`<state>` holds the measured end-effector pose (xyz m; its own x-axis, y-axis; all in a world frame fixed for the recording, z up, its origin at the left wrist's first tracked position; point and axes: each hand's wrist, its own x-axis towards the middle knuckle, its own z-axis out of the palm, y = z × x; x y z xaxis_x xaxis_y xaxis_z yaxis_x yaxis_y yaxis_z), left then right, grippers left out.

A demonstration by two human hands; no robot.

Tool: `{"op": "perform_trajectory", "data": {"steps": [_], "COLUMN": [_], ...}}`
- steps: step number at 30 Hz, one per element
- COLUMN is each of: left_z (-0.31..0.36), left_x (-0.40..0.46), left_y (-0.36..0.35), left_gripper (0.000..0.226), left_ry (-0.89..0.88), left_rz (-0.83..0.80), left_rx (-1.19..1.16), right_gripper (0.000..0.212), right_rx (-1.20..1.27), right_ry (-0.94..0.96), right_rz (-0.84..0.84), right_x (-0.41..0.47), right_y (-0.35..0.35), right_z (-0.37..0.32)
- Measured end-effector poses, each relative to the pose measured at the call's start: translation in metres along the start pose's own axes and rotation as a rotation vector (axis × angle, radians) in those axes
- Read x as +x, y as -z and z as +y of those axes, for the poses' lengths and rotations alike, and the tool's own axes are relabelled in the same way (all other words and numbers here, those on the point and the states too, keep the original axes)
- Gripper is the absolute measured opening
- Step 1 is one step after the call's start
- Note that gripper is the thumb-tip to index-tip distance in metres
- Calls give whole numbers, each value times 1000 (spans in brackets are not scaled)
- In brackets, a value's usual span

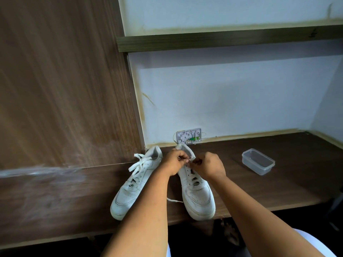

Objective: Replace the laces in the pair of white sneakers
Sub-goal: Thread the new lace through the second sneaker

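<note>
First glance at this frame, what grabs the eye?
Both hands, left hand and right hand, pinch a lace over the right sneaker at the desk's middle. The left sneaker lies beside it, laces loose. A clear plastic container sits further right.

Two sneakers (163,184) sit side by side on the tabletop (269,182); a container (258,161) lies to their right, a shelf (222,41) above.

You're at a built-in home desk nook: dark wood-laminate desk (278,182), wood side panel (65,80), shelf (222,40) above, painted wall (232,99), open wall junction box (189,135) with exposed wiring.
</note>
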<state>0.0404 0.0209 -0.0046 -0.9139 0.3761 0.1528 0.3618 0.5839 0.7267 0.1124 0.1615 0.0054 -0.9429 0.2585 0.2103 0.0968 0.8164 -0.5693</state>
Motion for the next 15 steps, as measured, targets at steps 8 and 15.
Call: {"op": "perform_trajectory", "data": {"steps": [8,15], "left_z": [-1,-3], "left_x": [3,4], "left_y": [-1,-4], "left_gripper": [17,8], "left_ry": [57,4], "left_rz": [-2,-12], "left_rx": [-75,-20], "right_gripper": [25,33], "right_rx": [-127,118], "right_ry": [102,128], "right_rz": [102,121], "right_x": [-5,4], "right_y": [-2,-8], "right_z": [-10,0]}}
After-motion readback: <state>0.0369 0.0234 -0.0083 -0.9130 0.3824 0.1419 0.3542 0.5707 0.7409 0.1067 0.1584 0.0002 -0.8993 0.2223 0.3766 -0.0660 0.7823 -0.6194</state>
